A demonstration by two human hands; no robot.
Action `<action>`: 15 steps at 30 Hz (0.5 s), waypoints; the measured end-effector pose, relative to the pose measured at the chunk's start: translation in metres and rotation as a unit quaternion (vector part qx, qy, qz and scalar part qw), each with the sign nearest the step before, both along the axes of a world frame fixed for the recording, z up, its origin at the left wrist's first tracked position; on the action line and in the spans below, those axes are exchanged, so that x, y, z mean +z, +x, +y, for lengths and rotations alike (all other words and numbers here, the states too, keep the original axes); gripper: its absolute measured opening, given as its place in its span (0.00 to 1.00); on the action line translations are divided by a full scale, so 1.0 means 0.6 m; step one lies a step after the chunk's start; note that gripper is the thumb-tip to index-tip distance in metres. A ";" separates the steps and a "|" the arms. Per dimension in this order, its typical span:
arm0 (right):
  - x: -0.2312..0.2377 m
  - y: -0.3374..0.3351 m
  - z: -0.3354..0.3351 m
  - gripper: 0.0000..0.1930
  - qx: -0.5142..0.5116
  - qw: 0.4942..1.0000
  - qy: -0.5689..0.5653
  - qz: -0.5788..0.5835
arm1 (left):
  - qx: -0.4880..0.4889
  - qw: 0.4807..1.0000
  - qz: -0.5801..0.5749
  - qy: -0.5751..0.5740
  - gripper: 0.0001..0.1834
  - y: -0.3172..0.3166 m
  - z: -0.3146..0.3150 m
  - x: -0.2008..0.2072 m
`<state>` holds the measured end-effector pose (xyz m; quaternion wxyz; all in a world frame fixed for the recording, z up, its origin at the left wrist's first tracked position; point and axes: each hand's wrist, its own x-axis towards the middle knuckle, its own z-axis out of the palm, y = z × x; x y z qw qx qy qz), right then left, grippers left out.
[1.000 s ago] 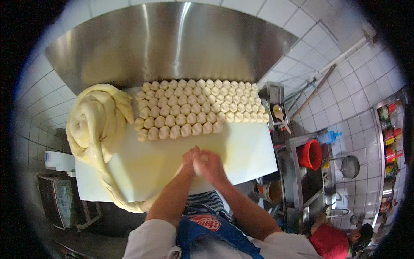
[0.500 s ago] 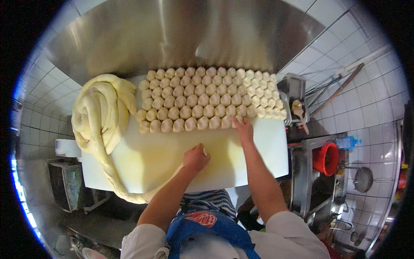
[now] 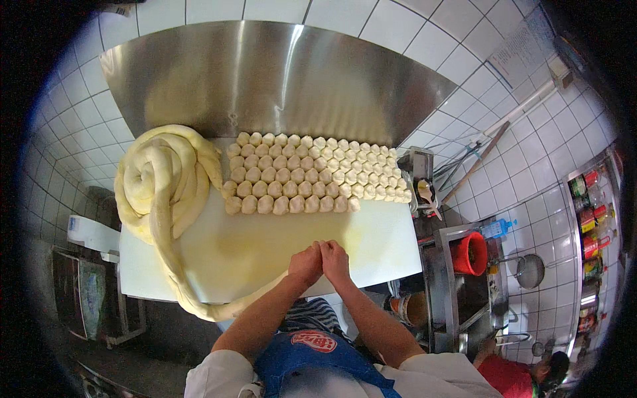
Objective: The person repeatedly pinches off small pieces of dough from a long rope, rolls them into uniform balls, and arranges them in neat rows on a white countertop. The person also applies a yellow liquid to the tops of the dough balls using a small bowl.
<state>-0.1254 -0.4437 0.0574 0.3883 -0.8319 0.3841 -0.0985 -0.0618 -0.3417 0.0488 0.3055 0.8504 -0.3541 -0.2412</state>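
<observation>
My left grip is closed around the end of the dough rope, just below the centre of the frame. My right grip is curled against it, knuckles touching; I cannot tell whether anything sits inside. The rope runs down from the thick dough coil at the upper left, dips past the near edge of the white surface at the lower left, and rises along my left forearm. Rows of dough pieces stand packed together above my knuckles, across the middle of the frame.
</observation>
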 end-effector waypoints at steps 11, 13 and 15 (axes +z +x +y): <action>-0.087 0.037 -0.232 0.19 -0.099 0.988 0.016 -0.115 | 0.087 0.984 -0.015 0.152 0.17 0.076 -0.047 -0.081; -0.119 0.037 -0.320 0.23 -0.177 0.964 0.108 -0.166 | 0.102 0.988 -0.039 0.114 0.17 0.065 -0.044 -0.096; -0.157 0.043 -0.375 0.26 -0.179 0.953 0.164 -0.181 | 0.098 0.989 -0.031 0.105 0.16 0.058 -0.040 -0.101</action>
